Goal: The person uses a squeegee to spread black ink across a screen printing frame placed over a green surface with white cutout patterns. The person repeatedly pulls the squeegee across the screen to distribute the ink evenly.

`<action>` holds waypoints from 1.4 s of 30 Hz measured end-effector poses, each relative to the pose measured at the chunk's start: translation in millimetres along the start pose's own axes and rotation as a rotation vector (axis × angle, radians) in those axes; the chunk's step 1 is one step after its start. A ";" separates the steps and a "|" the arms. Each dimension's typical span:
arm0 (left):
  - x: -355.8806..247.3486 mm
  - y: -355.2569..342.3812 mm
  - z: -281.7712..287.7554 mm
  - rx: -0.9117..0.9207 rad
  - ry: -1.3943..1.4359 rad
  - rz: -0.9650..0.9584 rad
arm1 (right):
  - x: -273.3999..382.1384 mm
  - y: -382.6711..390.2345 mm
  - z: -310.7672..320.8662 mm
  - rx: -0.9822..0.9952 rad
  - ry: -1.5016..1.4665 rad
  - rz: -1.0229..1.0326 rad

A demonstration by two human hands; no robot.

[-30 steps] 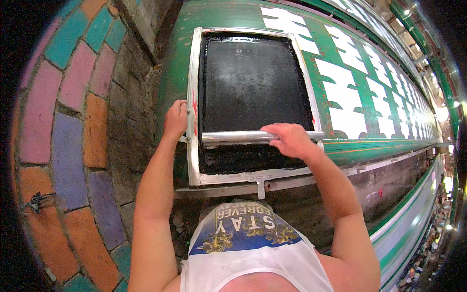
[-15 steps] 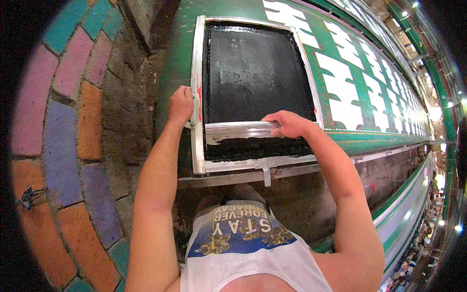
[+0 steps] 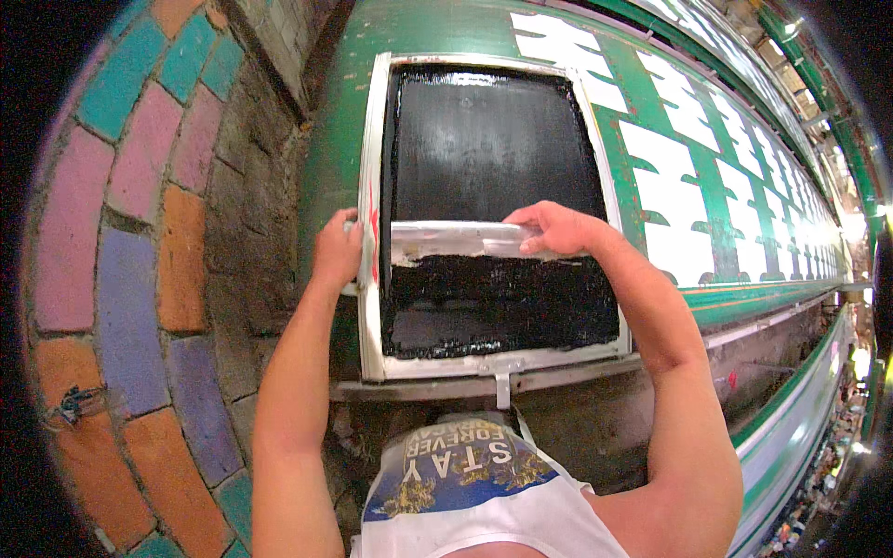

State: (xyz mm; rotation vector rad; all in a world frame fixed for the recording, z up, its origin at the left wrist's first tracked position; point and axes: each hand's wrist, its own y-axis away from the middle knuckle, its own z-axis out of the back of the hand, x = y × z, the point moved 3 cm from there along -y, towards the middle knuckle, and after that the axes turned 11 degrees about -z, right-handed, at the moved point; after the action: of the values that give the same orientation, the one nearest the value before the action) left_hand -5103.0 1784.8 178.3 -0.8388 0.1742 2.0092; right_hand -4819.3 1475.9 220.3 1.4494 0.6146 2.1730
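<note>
Here, both hands clamp a long scraper blade (image 3: 456, 240) across a black inked screen (image 3: 493, 139): left hand (image 3: 337, 253) gripping its end at the white frame (image 3: 372, 279), right hand (image 3: 556, 228) pressing the other. Beyond the knuckles stretches green cloth (image 3: 446, 28). An even, level pull would likely spread ink cleanly.

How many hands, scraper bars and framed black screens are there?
Hands: 2, the left hand and the right hand
Scraper bar: 1
Framed black screen: 1
Total: 4
</note>
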 end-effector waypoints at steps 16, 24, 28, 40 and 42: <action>-28.9 -1.9 12.9 0.041 -0.049 0.154 | 41.1 -141.9 209.9 -1.055 0.699 0.319; -30.1 -4.6 11.4 0.038 0.028 0.171 | 72.3 -171.8 255.9 -0.722 0.875 -0.028; -29.8 -6.8 12.0 0.030 0.014 0.126 | 71.7 -182.9 250.0 -0.776 0.889 0.020; -26.0 -6.6 10.3 0.019 -0.031 0.068 | 57.2 -118.0 161.7 -0.811 0.878 0.053; -21.6 -6.2 8.2 0.015 -0.028 0.058 | 52.5 -97.5 131.7 -0.795 0.893 0.043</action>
State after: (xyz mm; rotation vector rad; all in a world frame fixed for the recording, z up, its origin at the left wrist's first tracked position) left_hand -5094.6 1776.6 199.2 -0.8042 0.1995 2.0706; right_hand -4702.7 1599.7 246.7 0.0606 -0.0694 2.5835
